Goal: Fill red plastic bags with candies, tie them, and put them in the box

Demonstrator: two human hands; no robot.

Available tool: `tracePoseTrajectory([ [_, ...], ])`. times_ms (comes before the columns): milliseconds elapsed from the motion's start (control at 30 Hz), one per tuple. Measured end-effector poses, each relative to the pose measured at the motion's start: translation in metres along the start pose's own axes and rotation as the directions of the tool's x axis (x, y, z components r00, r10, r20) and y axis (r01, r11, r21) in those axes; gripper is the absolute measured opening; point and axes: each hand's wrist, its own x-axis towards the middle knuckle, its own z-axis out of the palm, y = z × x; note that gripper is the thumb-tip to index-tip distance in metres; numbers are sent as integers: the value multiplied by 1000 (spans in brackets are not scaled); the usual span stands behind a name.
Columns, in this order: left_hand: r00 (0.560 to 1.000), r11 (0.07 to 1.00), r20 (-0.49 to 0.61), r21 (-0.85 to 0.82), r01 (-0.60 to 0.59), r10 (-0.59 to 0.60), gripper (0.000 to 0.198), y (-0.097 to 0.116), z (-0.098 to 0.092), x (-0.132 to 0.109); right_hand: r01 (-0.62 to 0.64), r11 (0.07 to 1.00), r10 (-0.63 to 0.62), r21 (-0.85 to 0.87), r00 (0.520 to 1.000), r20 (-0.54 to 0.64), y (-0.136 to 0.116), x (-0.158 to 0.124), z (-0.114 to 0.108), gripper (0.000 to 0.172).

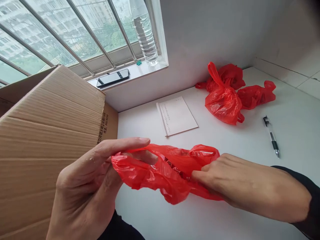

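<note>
At the open bag [145, 176], right hand [225, 178] curls (fingertips seemingly inside).

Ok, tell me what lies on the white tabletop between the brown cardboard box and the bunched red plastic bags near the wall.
In the head view, a flat, pale rectangular booklet lies between the box and those bags.

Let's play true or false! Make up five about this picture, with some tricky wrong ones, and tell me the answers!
1. The left hand and right hand both touch a red bag. True.
2. The bottle stands on the table. False: the bottle stands on the windowsill.
3. A pen lies on the table. True.
4. The box is blue. False: the box is brown.
5. Other red bags lie on the table. True.
</note>
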Motion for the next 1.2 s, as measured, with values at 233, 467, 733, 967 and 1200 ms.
tracePoseTrajectory([
  [233,966,959,179,-181,217,-185,19,27,28,-13,-167,971,100,-169,932,-349,31,3,15,19],
  [467,945,997,317,17,77,-79,16,17,23,-9,-43,992,6,-116,952,-305,32,20,22,18],
  [733,872,985,459,107,135,-169,20,9,16,-3,-94,988,57,-120,958,-281,40,52,48,21],
  [967,946,974,236,82,210,-223,15,21,22,-11,-162,982,185,101,941,-285,19,40,8,20],
  [1200,890,982,415,54,183,-188,10,12,16,-3,-79,983,116,166,967,-227,24,38,16,15],
])
